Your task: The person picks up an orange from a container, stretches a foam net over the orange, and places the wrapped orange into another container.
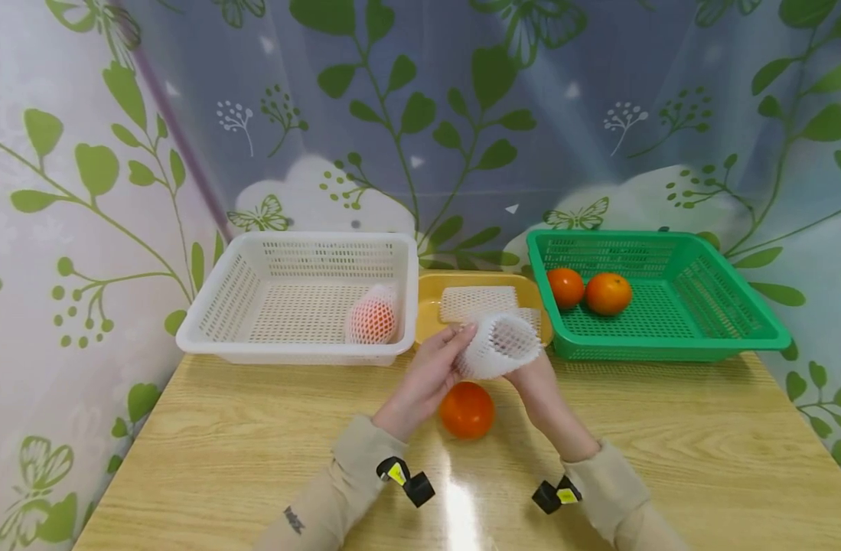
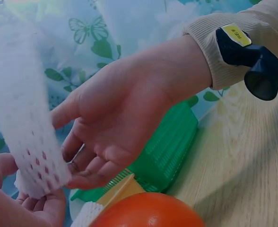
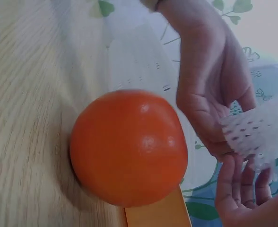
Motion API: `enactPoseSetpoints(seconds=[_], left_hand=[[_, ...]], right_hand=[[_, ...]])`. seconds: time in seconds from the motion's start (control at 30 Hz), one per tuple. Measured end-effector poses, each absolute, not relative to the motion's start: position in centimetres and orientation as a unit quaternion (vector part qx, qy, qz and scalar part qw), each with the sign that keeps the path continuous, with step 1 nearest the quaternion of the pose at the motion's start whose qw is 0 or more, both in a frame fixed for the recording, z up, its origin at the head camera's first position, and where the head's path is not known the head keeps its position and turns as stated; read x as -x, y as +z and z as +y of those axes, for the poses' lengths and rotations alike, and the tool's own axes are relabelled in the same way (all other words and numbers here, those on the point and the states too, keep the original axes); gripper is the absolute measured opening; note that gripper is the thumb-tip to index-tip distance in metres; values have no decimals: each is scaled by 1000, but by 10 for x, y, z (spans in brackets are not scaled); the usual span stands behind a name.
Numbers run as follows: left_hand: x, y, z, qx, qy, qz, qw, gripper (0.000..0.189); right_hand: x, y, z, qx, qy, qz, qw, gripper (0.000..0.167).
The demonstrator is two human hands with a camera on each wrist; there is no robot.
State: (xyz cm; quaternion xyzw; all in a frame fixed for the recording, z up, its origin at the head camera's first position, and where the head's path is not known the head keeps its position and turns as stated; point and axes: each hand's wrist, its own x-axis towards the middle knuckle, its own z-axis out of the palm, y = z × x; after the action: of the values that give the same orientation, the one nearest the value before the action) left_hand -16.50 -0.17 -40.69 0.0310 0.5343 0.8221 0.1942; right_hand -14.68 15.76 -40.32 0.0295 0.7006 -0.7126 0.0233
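A white foam net sleeve [image 1: 499, 344] is held up over the table between both hands, its open end facing up and to the right in the head view. My left hand [image 1: 430, 375] pinches its left side between thumb and fingers. On the other side my right hand [image 2: 120, 118] grips the sleeve, thumb and curled fingers at its edge; in the head view the sleeve covers most of those fingers. Just below the hands, a smooth, round orange fruit [image 1: 467, 411] sits bare on the wooden table.
At the back left stands a white basket [image 1: 296, 357] holding one fruit in a foam net [image 1: 373, 317]. A yellow tray [image 1: 430, 291] with more foam sleeves [image 1: 478, 302] lies in the middle. The green basket [image 1: 668, 348] at right contains two orange fruits [image 1: 608, 294]. A patterned curtain hangs behind.
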Motion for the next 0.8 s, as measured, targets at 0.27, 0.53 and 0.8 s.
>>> enactPoseSetpoints(seconds=[0.27, 0.53, 0.8], left_hand=[[162, -414, -4, -47, 824, 523, 214, 41], [161, -414, -8, -33, 840, 488, 235, 37], [160, -417, -20, -15, 870, 404, 283, 40]], right_hand=[[148, -407, 163, 30, -815, 568, 113, 29], [146, -406, 163, -1, -835, 533, 134, 28], [141, -410, 165, -40, -841, 519, 146, 29]])
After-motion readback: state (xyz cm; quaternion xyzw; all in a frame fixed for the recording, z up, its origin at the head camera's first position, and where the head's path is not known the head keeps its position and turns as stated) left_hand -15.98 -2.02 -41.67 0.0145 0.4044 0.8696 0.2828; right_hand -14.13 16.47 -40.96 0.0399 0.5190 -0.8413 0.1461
